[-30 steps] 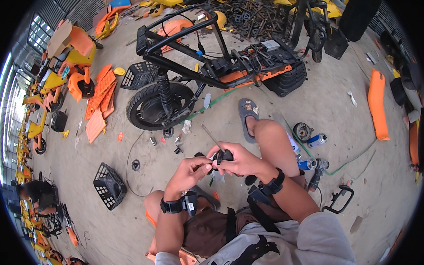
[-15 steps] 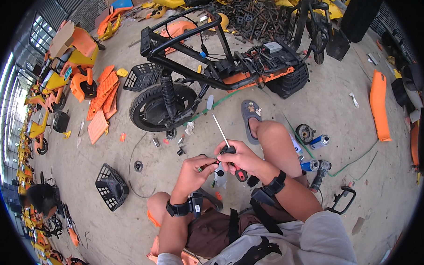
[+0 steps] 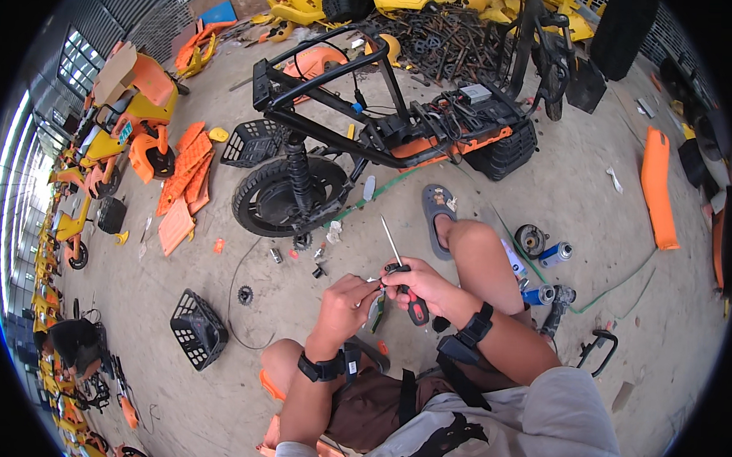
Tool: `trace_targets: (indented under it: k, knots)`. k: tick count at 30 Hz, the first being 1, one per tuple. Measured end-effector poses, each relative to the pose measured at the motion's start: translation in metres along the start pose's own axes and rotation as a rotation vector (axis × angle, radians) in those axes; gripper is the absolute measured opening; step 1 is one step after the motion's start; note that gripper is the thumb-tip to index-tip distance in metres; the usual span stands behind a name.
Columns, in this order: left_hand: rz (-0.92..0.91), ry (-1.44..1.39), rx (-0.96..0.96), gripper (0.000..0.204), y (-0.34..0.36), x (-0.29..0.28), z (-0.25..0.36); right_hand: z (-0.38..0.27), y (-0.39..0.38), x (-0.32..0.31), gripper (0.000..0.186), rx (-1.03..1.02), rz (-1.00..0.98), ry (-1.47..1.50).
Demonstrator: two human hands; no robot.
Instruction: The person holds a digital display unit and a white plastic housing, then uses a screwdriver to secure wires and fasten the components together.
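Observation:
A screwdriver (image 3: pixel 417 311) with a black and red handle is in my right hand (image 3: pixel 430 289), its bare metal shaft pointing up and away from me. The fingers of that hand wrap its upper handle. Thumb and fingers of my left hand (image 3: pixel 345 308) pinch together close by, the fingertips of both hands nearly meeting. What lies in the left pinch is too small to make out. Just below the fingertips shows a thin green and whitish piece (image 3: pixel 377 311), partly hidden by the hands; I cannot tell whether it is held.
Ahead stands a stripped black scooter frame (image 3: pixel 321 138) with its wheel (image 3: pixel 258 196). A black basket (image 3: pixel 199 329) lies left. To my right are spray cans (image 3: pixel 555 254), a power tool (image 3: pixel 558 304) and a round metal part (image 3: pixel 531 241). Orange panels (image 3: pixel 186 174) lie farther left.
The view has shifted slightly, so the surroundings sit a little farther right. My hands remain close together, and more of the green piece shows beneath them. The screwdriver is still in my right hand.

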State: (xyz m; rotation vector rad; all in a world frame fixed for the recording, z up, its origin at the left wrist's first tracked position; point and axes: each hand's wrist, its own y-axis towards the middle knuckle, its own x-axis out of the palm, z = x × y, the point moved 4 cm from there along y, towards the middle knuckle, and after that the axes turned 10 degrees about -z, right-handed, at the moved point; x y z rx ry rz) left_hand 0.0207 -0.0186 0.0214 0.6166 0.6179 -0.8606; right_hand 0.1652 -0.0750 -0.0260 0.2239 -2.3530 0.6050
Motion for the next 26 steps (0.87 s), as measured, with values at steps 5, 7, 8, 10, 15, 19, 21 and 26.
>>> trace_targets:
  k: [5, 7, 8, 10, 15, 19, 21, 26]
  knots:
    - [0.029, 0.072, 0.04, 0.024, -0.002, 0.006, -0.007, 0.004, 0.005, -0.004, 0.012, 0.046, 0.015, 0.085]
    - [0.044, 0.106, 0.047, 0.023, -0.005, 0.005, -0.008, 0.014, 0.016, -0.012, 0.011, 0.066, 0.0, 0.138]
    - [0.023, 0.129, 0.034, 0.022, -0.01, -0.001, -0.009, 0.017, 0.022, -0.009, 0.011, 0.097, -0.024, 0.186]
    - [0.074, 0.054, 0.042, 0.019, -0.011, 0.0, -0.012, 0.017, 0.023, -0.01, 0.013, 0.099, -0.021, 0.159]
    - [0.031, -0.062, 0.051, 0.016, 0.001, 0.002, -0.012, -0.005, 0.003, -0.012, 0.012, 0.056, 0.025, 0.012]
    - [-0.062, -0.224, -0.022, 0.016, -0.007, 0.006, -0.022, 0.001, 0.009, -0.007, 0.015, 0.038, 0.024, -0.056]
    - [-0.083, -0.326, -0.033, 0.015, -0.012, 0.009, -0.025, 0.001, 0.01, -0.006, 0.018, 0.047, -0.021, -0.07]
    - [-0.2, -0.422, -0.14, 0.022, -0.014, 0.013, -0.024, 0.002, 0.011, -0.015, 0.021, 0.063, -0.099, 0.021]
